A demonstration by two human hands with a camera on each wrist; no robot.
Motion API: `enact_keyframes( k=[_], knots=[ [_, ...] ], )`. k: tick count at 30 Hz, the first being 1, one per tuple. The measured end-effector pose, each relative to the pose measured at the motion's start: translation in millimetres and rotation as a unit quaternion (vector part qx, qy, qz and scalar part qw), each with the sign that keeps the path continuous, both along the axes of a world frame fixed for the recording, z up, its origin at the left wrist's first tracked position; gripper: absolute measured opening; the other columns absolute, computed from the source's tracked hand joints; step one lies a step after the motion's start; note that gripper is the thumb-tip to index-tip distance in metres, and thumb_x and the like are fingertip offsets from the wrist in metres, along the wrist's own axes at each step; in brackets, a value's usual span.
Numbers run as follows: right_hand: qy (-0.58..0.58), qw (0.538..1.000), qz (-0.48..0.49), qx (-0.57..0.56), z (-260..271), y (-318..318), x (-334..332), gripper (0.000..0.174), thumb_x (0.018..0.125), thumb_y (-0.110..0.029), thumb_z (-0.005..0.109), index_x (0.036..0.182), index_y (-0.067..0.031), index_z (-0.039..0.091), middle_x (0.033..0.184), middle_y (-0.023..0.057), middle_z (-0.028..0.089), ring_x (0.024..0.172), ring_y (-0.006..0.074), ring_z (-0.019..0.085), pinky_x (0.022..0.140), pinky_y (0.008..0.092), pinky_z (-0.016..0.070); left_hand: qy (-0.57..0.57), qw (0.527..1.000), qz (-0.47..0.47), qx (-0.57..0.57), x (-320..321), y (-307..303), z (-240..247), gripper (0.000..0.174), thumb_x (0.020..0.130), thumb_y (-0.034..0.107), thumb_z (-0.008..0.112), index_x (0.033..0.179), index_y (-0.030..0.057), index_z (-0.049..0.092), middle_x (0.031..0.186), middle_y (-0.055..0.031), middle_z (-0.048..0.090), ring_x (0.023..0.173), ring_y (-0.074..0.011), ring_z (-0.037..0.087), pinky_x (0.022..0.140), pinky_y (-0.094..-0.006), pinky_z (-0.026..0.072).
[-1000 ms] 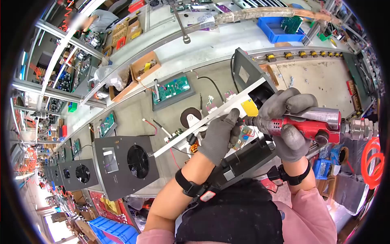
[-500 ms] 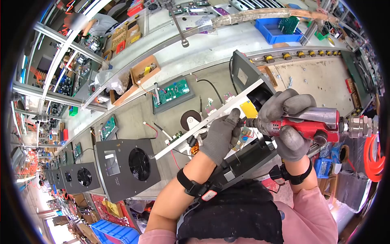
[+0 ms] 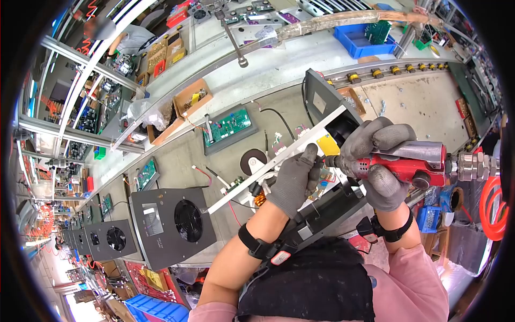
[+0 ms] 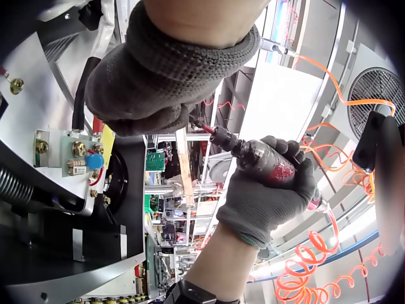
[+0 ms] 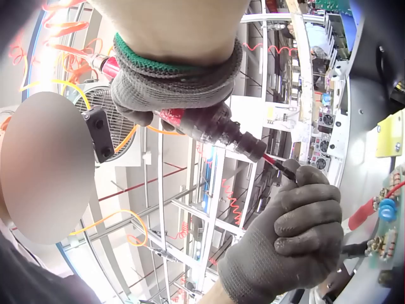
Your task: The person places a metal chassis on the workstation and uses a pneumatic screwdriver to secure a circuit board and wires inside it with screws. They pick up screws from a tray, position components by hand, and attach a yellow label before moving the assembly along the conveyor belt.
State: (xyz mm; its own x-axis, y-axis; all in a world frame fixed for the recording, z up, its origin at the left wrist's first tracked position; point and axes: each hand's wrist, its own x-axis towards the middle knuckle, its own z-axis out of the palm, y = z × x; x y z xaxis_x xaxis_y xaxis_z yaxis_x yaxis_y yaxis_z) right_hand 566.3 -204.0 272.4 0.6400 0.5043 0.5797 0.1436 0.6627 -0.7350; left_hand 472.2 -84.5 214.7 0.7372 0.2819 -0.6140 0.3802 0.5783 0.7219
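Observation:
In the head view the gloved right hand [image 3: 378, 161] grips a red air screwdriver [image 3: 407, 167], its nose pointing left. The gloved left hand [image 3: 295, 181] has its thumb and fingers at the driver's tip, over an open dark chassis [image 3: 332, 212]. The right wrist view shows the left hand [image 5: 285, 234] pinching the driver's bit [image 5: 281, 167], other fingers curled. In the left wrist view the right hand [image 4: 269, 196] wraps the driver body [image 4: 266, 166]. Beside the left hand are a board with a blue component [image 4: 94, 161] and a yellow label [image 3: 328, 144]. Whether a screw sits on the bit, I cannot tell.
Fan panels [image 3: 173, 228] stand in a row at the left. A green circuit board [image 3: 230, 127] lies behind the chassis. Beyond are a cardboard box of small parts [image 3: 193, 97] and a blue bin [image 3: 362, 43]. An orange coiled hose [image 3: 491, 209] hangs at the right.
The head view has shifted slightly, moving the fan panels and bench a little to the right in the picture. Both hands keep nearly the same hold on the driver and its tip.

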Motion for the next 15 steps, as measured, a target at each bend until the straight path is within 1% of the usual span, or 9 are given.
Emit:
enact_keyframes(
  k=[4,6,10,12,13,15],
  knots=[
    [-0.004,1.000,-0.009,-0.002,-1.4,-3.1,1.1,0.033,0.077,-0.017,0.069,0.097,-0.0082,0.045,0.080,0.0082,0.048,0.065,0.0180,0.051,0.052,0.0315,0.0462,-0.038,0.999,-0.009,-0.031,-1.6,0.6,-0.6,0.048,0.088,0.051,0.056,0.083,0.0035,0.055,0.054,-0.0008,0.045,0.041,-0.0083,0.037,0.036,-0.0224,0.0269],
    [-0.025,1.000,-0.018,0.006,-1.8,-3.7,3.1,0.033,0.077,-0.018,0.069,0.096,-0.0077,0.044,0.079,0.0084,0.048,0.064,0.0181,0.051,0.052,0.0318,0.0465,-0.048,0.996,0.014,-0.075,0.2,-0.7,-2.8,0.045,0.089,0.048,0.056,0.085,0.0040,0.054,0.056,-0.0008,0.047,0.042,-0.0082,0.039,0.036,-0.0218,0.0280],
    [0.000,0.999,-0.033,-0.002,-0.6,-4.8,-1.5,0.033,0.077,-0.019,0.069,0.095,-0.0073,0.044,0.077,0.0084,0.048,0.062,0.0181,0.051,0.051,0.0322,0.0465,-0.057,0.995,0.021,-0.075,-0.7,-3.6,0.4,0.042,0.090,0.046,0.055,0.087,0.0045,0.054,0.057,-0.0004,0.047,0.043,-0.0079,0.040,0.037,-0.0206,0.0290],
    [-0.034,0.999,-0.034,0.013,-4.4,-3.5,0.3,0.035,0.077,-0.021,0.070,0.095,-0.0072,0.043,0.076,0.0087,0.047,0.061,0.0183,0.051,0.050,0.0324,0.0462,-0.076,0.992,0.035,-0.096,0.4,-4.5,-0.4,0.041,0.091,0.043,0.056,0.085,0.0020,0.055,0.058,-0.0020,0.049,0.040,-0.0082,0.039,0.035,-0.0220,0.0293],
    [-0.034,0.999,-0.034,0.012,-4.4,-4.8,2.8,0.035,0.077,-0.021,0.070,0.095,-0.0072,0.043,0.076,0.0087,0.047,0.061,0.0183,0.051,0.050,0.0324,0.0462,-0.076,0.992,0.035,-0.097,0.5,-5.0,-1.3,0.041,0.091,0.043,0.056,0.085,0.0020,0.055,0.058,-0.0020,0.049,0.040,-0.0082,0.039,0.035,-0.0220,0.0293],
    [-0.094,0.995,-0.012,-0.008,-4.1,-8.9,8.1,0.038,0.077,-0.024,0.071,0.095,-0.0074,0.043,0.076,0.0091,0.047,0.062,0.0185,0.051,0.050,0.0324,0.0461,-0.016,0.990,0.029,-0.140,-0.6,-5.2,-2.9,0.043,0.092,0.043,0.054,0.088,0.0007,0.059,0.057,-0.0018,0.050,0.041,-0.0078,0.040,0.036,-0.0210,0.0306]
  ],
)
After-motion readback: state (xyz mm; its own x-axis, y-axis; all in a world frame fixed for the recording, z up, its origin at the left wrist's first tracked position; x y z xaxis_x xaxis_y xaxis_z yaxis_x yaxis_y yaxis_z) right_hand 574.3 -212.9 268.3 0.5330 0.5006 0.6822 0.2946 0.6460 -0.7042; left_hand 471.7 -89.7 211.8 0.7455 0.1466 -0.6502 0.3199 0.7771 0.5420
